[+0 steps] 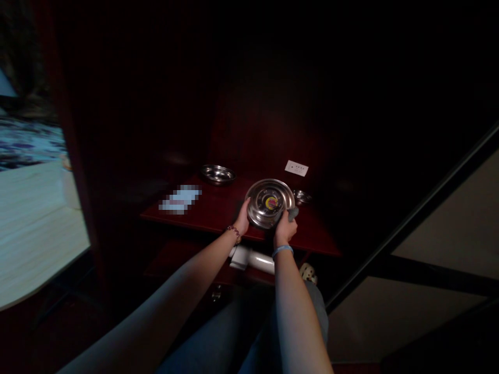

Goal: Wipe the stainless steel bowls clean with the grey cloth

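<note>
A shiny round metal bowl [257, 202] with a round yellow sticker on it is held tilted between my two hands, over the dark red shelf [218, 208]. My left hand [242, 221], with a beaded bracelet at the wrist, grips its left edge. At its lower right edge, my right hand [286, 228] is closed on the rim; a small grey pad [293, 213] sticks out by the fingers, its exact kind unclear. Behind on the shelf are another metal bowl [218, 175] to the left and a smaller metal bowl [303, 197] to the right.
A pixelated pale flat item [180, 200] lies at the shelf's left. A white socket plate [297, 168] is on the back wall. Below the shelf runs a white tube-like object [257, 259]. A pale table [39, 223] stands at far left, beyond a dark panel.
</note>
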{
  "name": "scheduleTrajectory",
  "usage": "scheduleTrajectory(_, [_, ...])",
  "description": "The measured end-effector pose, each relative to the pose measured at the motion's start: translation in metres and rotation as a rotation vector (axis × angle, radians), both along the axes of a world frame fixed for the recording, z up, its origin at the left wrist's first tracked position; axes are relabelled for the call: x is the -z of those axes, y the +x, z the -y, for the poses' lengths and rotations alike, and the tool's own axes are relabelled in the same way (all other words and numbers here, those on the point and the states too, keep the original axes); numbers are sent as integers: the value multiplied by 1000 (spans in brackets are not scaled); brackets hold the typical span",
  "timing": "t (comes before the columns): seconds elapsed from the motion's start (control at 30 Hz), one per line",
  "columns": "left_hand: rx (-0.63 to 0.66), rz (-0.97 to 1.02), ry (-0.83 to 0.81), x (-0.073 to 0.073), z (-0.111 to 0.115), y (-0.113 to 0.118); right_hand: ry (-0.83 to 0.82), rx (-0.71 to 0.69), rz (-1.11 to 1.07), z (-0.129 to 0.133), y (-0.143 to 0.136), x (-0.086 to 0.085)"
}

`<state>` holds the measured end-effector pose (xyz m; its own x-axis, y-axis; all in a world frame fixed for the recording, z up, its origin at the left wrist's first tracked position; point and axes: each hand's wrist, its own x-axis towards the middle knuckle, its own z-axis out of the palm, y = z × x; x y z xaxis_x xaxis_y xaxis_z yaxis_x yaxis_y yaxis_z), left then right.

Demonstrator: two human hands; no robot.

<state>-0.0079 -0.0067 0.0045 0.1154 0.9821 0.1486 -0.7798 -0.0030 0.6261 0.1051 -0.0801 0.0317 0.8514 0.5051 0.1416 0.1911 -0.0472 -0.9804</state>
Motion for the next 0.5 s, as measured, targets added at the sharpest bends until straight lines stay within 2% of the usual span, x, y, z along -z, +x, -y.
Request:
scheduleTrajectory(0.1, [54, -33, -5, 0, 1, -1, 3, 21, -5, 2, 1, -2])
scheduleTrajectory(0.2, [77, -35, 8, 1, 0, -2, 9, -14, 9, 2, 2, -2])
scheduleTrajectory(0.33, [31, -35, 32, 5, -3, -2, 3, -65, 30, -1, 3, 1])
scheduleTrajectory(0.5, [29, -32, 30, 8, -6, -3, -48, -241, -42, -8, -6, 10])
